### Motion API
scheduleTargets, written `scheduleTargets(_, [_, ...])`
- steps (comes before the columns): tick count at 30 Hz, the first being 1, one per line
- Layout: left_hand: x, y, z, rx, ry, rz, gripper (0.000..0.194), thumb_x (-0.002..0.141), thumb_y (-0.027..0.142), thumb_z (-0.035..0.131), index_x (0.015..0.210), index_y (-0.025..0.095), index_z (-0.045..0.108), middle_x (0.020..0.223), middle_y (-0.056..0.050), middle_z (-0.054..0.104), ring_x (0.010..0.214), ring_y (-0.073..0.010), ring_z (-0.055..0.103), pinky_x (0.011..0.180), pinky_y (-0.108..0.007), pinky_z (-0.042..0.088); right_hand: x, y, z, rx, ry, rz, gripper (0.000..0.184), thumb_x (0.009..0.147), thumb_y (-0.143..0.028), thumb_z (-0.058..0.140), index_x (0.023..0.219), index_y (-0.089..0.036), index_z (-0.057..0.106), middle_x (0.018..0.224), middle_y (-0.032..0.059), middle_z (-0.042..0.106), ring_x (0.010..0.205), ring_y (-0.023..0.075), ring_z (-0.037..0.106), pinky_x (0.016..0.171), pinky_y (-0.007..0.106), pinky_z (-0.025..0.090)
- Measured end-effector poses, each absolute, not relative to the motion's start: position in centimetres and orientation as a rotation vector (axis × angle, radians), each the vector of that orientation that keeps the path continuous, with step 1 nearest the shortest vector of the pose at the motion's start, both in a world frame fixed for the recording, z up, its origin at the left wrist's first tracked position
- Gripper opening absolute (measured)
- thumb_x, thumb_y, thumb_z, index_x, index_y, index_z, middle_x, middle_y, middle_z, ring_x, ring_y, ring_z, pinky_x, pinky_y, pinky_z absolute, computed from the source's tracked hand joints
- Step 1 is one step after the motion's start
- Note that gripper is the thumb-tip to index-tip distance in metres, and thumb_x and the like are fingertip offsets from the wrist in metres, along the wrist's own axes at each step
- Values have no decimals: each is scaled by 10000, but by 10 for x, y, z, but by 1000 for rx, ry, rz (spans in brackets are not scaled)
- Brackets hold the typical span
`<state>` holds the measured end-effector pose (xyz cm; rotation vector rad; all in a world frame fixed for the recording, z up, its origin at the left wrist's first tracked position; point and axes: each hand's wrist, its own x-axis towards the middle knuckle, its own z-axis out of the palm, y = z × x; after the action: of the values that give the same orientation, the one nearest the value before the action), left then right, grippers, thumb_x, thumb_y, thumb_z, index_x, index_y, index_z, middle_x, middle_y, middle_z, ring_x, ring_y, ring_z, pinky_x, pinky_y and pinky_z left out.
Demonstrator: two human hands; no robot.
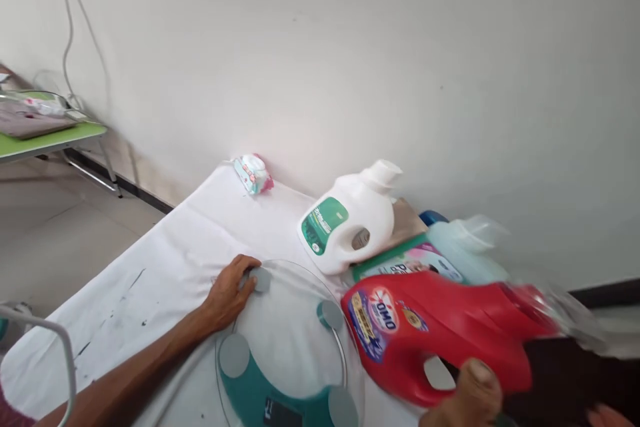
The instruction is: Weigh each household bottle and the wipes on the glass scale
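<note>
A round glass bathroom scale (287, 340) with grey round pads, a teal band and a dark display lies at the table's near side. My left hand (233, 290) grips its far left rim, thumb and fingers around one pad. At the bottom right my right hand (465, 397) is partly cut off and blurred, with its thumb showing. It is close below the handle of a red OMO detergent bottle (430, 327), which lies tilted beside the scale. Whether it touches the bottle or the dark object (565, 377) behind it, I cannot tell.
Behind the red bottle are a white jug with a green label (345, 217), a printed pack (410, 263) and a pale blue bottle (465, 247). A small wipes pack (253, 173) sits at the white-covered table's (170, 260) far corner. A green table (50, 140) stands left.
</note>
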<state>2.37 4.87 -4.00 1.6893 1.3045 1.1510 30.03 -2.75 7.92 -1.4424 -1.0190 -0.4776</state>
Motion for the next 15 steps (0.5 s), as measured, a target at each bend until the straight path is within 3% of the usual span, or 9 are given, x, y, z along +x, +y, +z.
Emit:
scheduleTargets(2, [24, 47, -39, 1681, 1298, 1155, 277, 944, 274, 520, 1179, 235, 662, 1169, -83, 709, 1067, -246, 677, 974, -429, 543, 263, 2, 90, -1283, -1258, -552, 532, 853, -538, 755, 1345, -383, 626, 1345, 139, 615, 1297, 417, 543, 1128, 669, 407])
scheduleTargets(4, [24, 46, -39, 1672, 1296, 1155, 274, 946, 259, 515, 1182, 241, 652, 1165, -81, 703, 1056, -248, 674, 960, -432, 541, 220, 51, 93, -1269, -1552, -117, 396, 922, -513, 692, 1242, -284, 646, 1168, 119, 688, 1130, 354, 644, 954, 569, 550])
scheduleTargets(6, [24, 45, -39, 1664, 1284, 1155, 270, 938, 240, 515, 1175, 245, 645, 1153, -82, 698, 1038, -251, 672, 947, -434, 540, 178, 114, 87, -1323, -1714, 210, 501, 898, -550, 699, 1271, -231, 596, 1279, 131, 670, 1185, 329, 635, 1011, 524, 537])
scheduleTargets(10, [24, 45, -39, 1652, 1246, 1163, 289, 924, 185, 493, 1176, 238, 623, 1154, -94, 681, 1053, -250, 668, 960, -426, 535, 113, 234, 62, -1700, -1735, 443, 946, 684, -426, 886, 1461, -134, 431, 1587, 249, 439, 1508, 394, 371, 1221, 523, 349])
scheduleTargets(12, [25, 46, -39, 1647, 1241, 1156, 301, 924, 166, 483, 1187, 233, 612, 1165, -97, 672, 1055, -244, 670, 960, -415, 535, 92, 274, 49, -1780, -1683, 501, 1032, 652, -432, 903, 1489, -116, 386, 1623, 294, 364, 1526, 437, 328, 1221, 568, 327])
scheduleTargets(15, [26, 46, -40, 1651, 1249, 1145, 301, 931, 158, 483, 1197, 236, 602, 1153, -90, 665, 1036, -239, 668, 935, -401, 538, 73, 308, 31, -1827, -1607, 587, 1025, 635, -452, 907, 1466, -122, 405, 1594, 298, 402, 1483, 446, 395, 1190, 572, 365])
